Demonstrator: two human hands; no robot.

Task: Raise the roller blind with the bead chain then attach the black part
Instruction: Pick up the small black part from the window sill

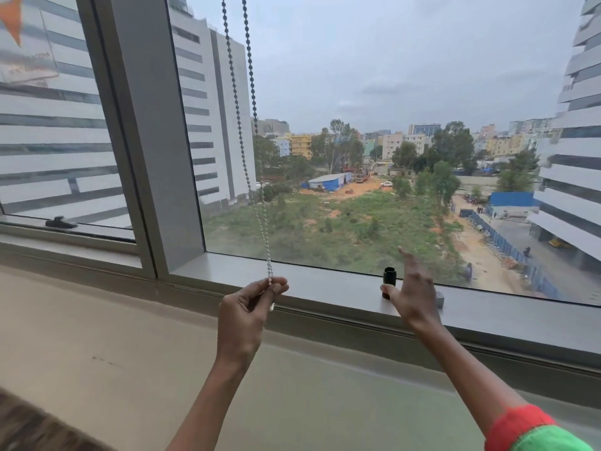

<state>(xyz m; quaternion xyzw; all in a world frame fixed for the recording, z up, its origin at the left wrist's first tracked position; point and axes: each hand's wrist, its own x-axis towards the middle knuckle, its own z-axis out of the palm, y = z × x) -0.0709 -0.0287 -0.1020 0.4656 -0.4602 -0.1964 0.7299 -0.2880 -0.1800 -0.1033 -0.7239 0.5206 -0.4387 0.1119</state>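
Item one, as I log it: a bead chain of small round beads (248, 102), grey against the sky and pale white lower down, hanging in two strands from above the top edge of the head view, in front of the large fixed window pane (390, 76). The strands converge near the sill, and the lower end sits pinched in the left hand (248, 307). That grip is clenched on the chain, thumb and forefinger closed over the beads, with a short tail of white beads showing just below the fingers.

Item two: a small black cylindrical plastic part (388, 278), standing upright on the grey metal window sill (325, 288), right of the chain and apart from it. I cannot tell its finer shape.

Item three: the right hand (413, 292), blurred, fingers spread and grip released, holding nothing. Its thumb lies at the base of the black part; I cannot tell if it touches. A red and green knitted cuff (533, 432) covers the right forearm at the bottom edge.

Item four: a small grey object (439, 299) on the sill, half hidden behind the right hand; unidentified.

Item five: a grey metal mullion (156, 131) left of the chain, with a second pane beyond it carrying a black window latch (61, 222) on its lower frame.

Item six: a beige ledge (130, 336) below the sill.
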